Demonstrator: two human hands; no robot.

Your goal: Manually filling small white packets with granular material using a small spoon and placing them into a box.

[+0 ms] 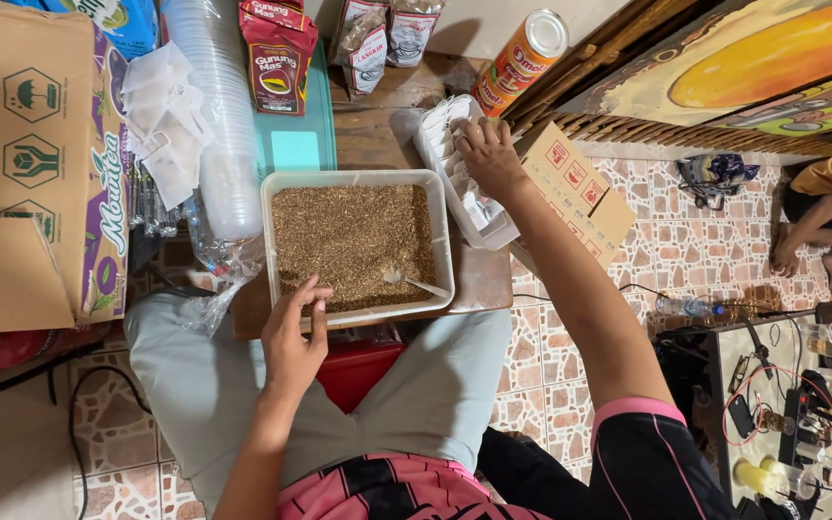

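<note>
A white rectangular tray (441,236) full of brown dried loose material sits on a small wooden table in front of my knees, with a metal spoon (412,281) lying in it. My left hand (293,339) hovers at the tray's near rim, fingers pinched together; whether it holds anything is unclear. My right hand (489,154) reaches to a white oblong container (440,159) packed with small white sachets, to the right of the tray, its fingers resting on the sachets.
A large cardboard box (26,164) stands at left, beside a stack of clear plastic cups (223,125) and loose white sachets (168,120). Packets and an orange can (520,60) stand behind. Another person's legs (825,226) rest at right. A low table with cables (782,404) is near right.
</note>
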